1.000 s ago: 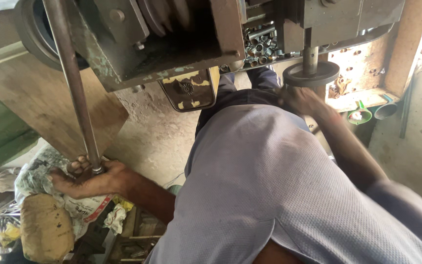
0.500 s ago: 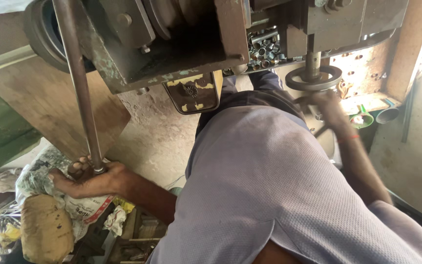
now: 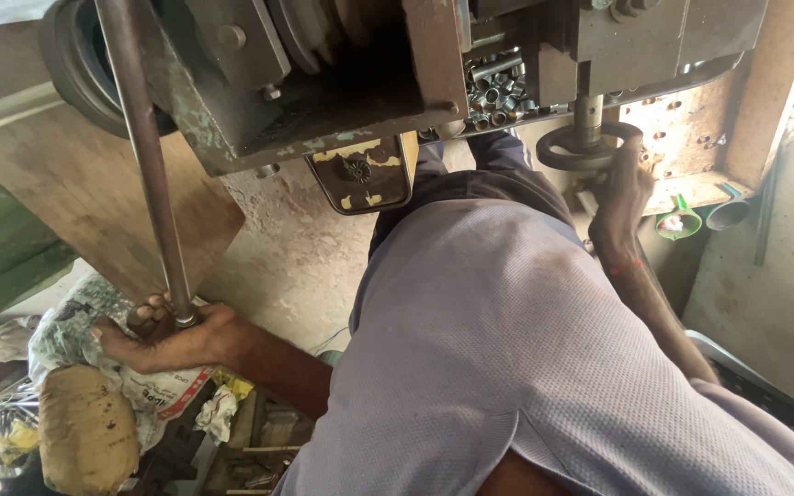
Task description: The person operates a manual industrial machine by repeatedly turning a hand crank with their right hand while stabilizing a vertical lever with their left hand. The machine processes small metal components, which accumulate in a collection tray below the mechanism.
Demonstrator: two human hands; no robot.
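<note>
Long grey steel lever bar of the machine: hanging down at left, lower end gripped in closed left hand. Right hand curling fingers on the small dark round handwheel under the machine head. Judging stroke mid-way; tray of short metal tubes sitting above.

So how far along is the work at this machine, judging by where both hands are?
Done: small metal sleeves sit piled in the machine's tray. In hand: the left hand grips the bottom end of the long steel lever, and the right hand is on the dark handwheel. Left: cannot tell; the working point is hidden from the camera.
</note>
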